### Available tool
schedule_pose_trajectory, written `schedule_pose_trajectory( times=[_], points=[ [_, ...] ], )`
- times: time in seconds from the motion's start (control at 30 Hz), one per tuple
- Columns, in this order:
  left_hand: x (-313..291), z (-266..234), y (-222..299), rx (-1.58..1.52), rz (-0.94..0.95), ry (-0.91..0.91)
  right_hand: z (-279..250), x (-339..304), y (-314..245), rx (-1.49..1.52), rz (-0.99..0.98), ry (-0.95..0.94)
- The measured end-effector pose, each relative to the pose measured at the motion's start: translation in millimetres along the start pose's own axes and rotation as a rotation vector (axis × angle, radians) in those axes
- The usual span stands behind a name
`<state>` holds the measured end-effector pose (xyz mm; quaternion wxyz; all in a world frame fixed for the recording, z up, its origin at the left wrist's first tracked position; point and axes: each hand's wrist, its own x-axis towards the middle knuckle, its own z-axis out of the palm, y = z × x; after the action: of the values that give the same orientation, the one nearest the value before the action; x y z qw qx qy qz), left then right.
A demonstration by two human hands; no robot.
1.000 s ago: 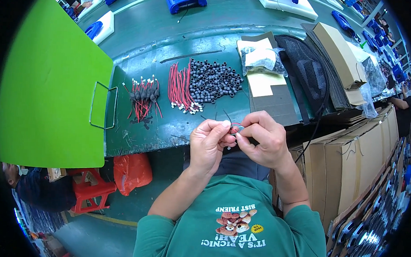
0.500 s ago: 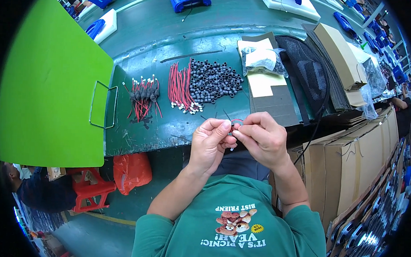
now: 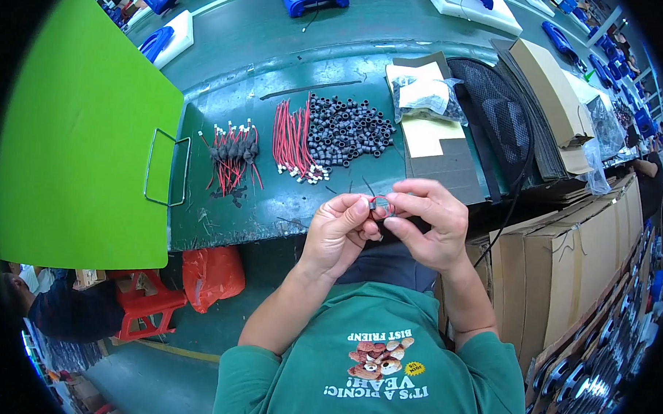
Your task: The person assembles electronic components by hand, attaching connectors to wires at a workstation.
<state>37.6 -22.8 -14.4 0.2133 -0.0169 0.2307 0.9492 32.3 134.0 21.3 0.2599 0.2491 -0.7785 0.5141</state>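
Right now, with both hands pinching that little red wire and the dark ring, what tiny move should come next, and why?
Probably push the red wire a little further through the small dark ring. The left hand and right hand pinch both parts together above the table edge, and the bundle of finished wires with rings shows rings sitting partway along the wires. How far it is threaded is too small to tell.

Both forearms up from lower edge, bare left hand (image 3: pixel 338 233) and bare right hand (image 3: pixel 432 221) meeting at centre, fingertips pinched together, thumbs facing, right fingers curled over, wrists slightly bent inward
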Motion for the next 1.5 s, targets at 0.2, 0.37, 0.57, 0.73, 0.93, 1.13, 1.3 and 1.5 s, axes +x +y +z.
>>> schedule_pose_trajectory(
  times=[0.2,0.37,0.57,0.73,0.93,1.13,1.3,1.5],
  points=[
    [-2.2,1.1,-2.2,0.056,-0.001,0.022,-2.2,-1.8,0.8,-0.083,-0.188,-0.074],
    [-3.8,6.6,-1.2,0.303,0.116,0.033,-0.1,-4.5,2.8,-0.129,-0.215,-0.066],
    [-7.3,7.1,10.5,0.470,0.065,-0.030,-2.9,-1.0,1.0,0.336,0.421,-0.173],
    [-7.2,8.1,15.1,0.569,0.003,-0.055,0.4,4.9,5.4,0.601,0.489,-0.259],
    [-9.0,2.4,13.8,0.606,-0.032,-0.065,9.6,6.4,4.2,0.651,0.525,-0.025],
    [-4.3,0.4,20.7,0.483,-0.264,-0.172,8.0,9.9,-0.7,0.947,0.741,-0.165],
    [-2.9,5.0,23.7,0.716,-0.278,-0.121,0.9,6.8,-5.8,0.907,0.749,-0.242],
    [5.8,16.3,37.8,1.377,-0.002,-0.323,-5.1,-8.8,-7.3,0.727,0.687,-0.190]
  ],
)
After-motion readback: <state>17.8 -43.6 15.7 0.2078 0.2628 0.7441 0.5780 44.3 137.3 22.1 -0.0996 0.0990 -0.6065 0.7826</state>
